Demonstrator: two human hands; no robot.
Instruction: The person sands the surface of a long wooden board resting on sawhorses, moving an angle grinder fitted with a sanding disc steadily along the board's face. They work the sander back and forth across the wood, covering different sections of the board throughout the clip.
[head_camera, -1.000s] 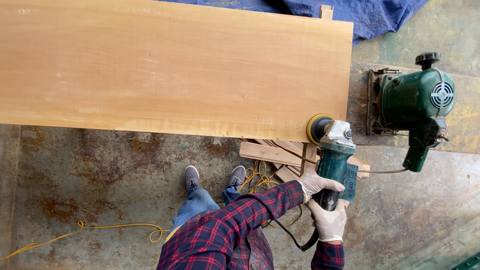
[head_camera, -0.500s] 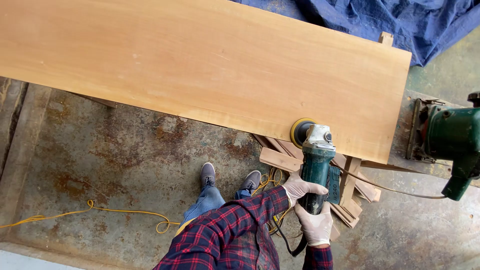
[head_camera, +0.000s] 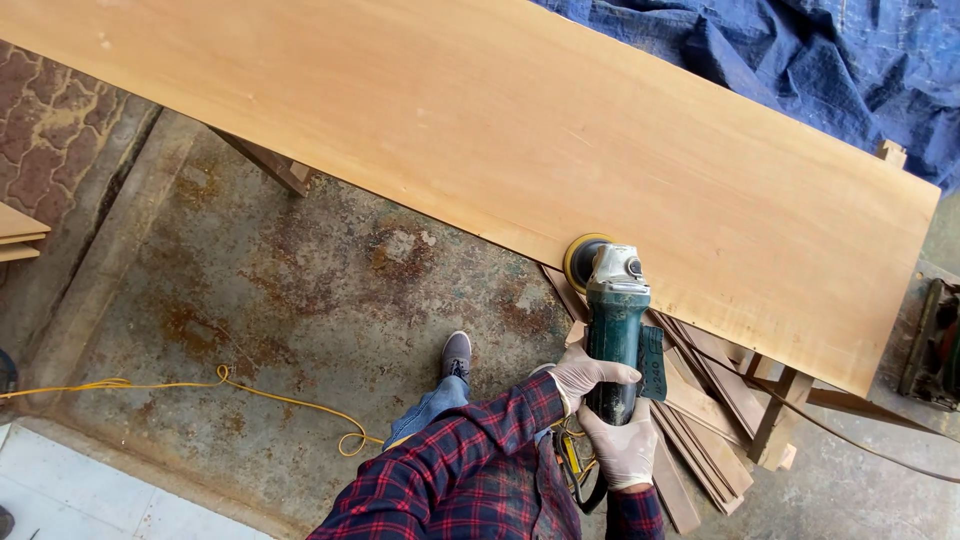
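Sanding disc on the near edge of the plank

Both gloved hands are clamped around the green angle grinder (head_camera: 613, 335). My left hand (head_camera: 588, 372) wraps the middle of its body, fingers curled tight over the top. My right hand (head_camera: 622, 447) closes on the tail end, just behind the left, where the cable leaves. The tool points away from me, its silver head up front and the yellow-rimmed sanding disc (head_camera: 583, 260) touching the near edge of the long wooden plank (head_camera: 520, 130).

The plank lies slanted across the view, resting on wooden trestles (head_camera: 775, 420). To do this pass well, I judge that the disc should meet the edge evenly, without tipping a corner in, and travel steadily along the grain so no hollow forms. Both wrists should stay locked, with light pressure. The power cable (head_camera: 850, 440) trails off to the right and a yellow cord (head_camera: 240, 390) lies on the stained concrete floor (head_camera: 300, 300) by my shoes; both are best kept out of my step.

No container shows here. Offcut slats (head_camera: 700, 420) lie loose in a stack under the plank, beside my right hand. Blue tarpaulin (head_camera: 800, 60) lies bunched beyond the far edge, and 1 dark green machine (head_camera: 935, 345) sits at the right border.
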